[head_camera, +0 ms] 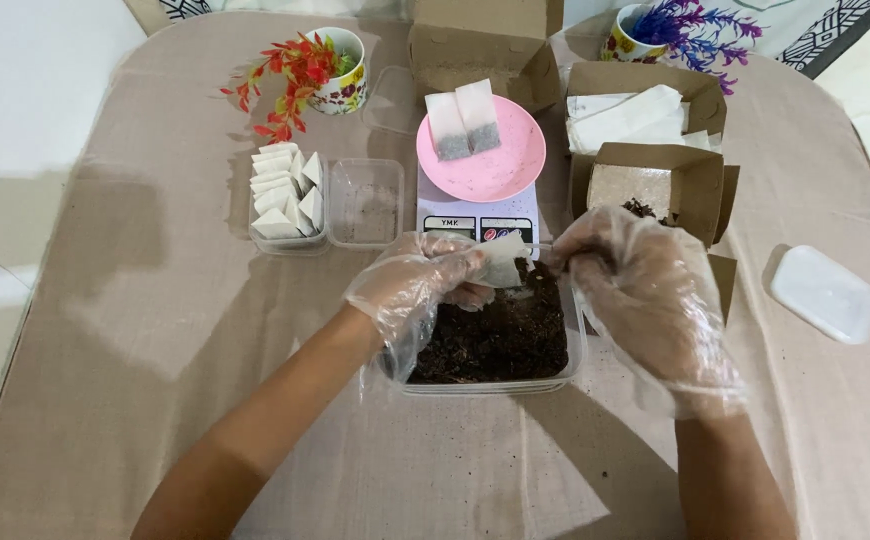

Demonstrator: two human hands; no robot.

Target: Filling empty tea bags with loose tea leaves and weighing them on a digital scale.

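Observation:
My left hand (417,285), in a loose clear plastic glove, pinches a small white paper sachet (503,262) over a clear tub of dark loose tea (500,340). My right hand (635,285), gloved the same way, is closed around a thin spoon handle (539,245) that points at the sachet's mouth. Behind the tub a small digital scale (478,218) carries a pink plate (505,165) with two filled white sachets (463,122) lying on it.
A clear tub of folded white sachets (287,190) and a nearly bare clear tub (366,200) stand at left. Open cardboard boxes (655,180) sit at right and behind. A white lid (823,292) lies far right. Two floral mugs (340,70) hold artificial plants.

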